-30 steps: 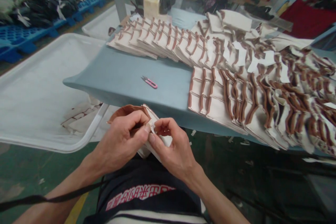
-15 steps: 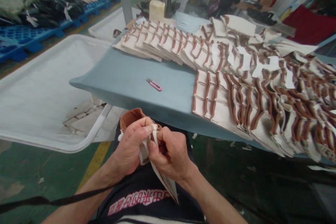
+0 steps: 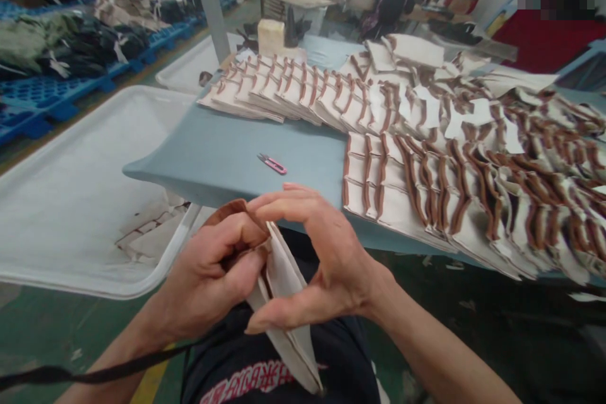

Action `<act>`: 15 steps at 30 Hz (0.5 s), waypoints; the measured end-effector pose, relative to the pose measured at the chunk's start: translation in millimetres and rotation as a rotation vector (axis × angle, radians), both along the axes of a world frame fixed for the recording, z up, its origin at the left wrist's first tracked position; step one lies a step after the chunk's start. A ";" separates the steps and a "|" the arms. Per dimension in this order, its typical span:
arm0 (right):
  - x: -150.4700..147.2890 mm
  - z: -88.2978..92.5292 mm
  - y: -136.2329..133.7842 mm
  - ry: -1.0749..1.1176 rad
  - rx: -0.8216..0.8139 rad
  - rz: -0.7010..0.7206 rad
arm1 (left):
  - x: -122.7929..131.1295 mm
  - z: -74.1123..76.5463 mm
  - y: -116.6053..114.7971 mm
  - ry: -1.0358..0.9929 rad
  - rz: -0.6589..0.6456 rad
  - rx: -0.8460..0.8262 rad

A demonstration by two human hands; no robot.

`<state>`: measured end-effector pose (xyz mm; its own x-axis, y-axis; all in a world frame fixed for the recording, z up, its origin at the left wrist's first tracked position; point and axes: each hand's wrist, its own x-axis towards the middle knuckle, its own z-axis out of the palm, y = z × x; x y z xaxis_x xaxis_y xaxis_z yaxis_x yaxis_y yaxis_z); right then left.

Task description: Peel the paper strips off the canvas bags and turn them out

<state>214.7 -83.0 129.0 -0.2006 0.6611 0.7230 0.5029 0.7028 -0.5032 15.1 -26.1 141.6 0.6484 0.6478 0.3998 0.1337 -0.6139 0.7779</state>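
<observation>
Left hand (image 3: pixel 215 268) grips the brown-edged cream cloth piece (image 3: pixel 288 271) in front of the dark clothing (image 3: pixel 343 356), seemingly steadying it; right hand (image 3: pixel 331 246) arches wide around it, thumb and fingers apart. Pink snips (image 3: pixel 273 165) lie on the table (image 3: pixel 213 145), presumably for easy reach.

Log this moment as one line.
left hand: gripping cream-and-brown fabric piece | right hand: spread open at the piece, contact unclear | pink snips: lying on blue table
</observation>
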 end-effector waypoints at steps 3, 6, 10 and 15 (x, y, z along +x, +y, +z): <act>-4.7 -8.6 11.6 0.100 -0.040 0.117 | -1.5 6.5 -6.5 -0.001 -0.046 0.049; -7.9 -18.8 14.8 0.224 -0.022 0.189 | -9.0 3.4 -8.9 0.026 -0.049 0.083; -2.9 -9.0 8.6 0.111 -0.212 0.175 | -17.0 -10.5 -4.9 0.043 -0.006 0.139; 4.6 28.8 3.9 -0.204 -0.437 0.144 | -12.5 -11.8 0.0 0.114 0.001 0.187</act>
<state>219.3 -79.0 157.8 -0.4209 0.8482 0.3214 0.5350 0.5183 -0.6672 2.6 -26.1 129.8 0.6959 0.5698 0.4370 0.2151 -0.7460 0.6302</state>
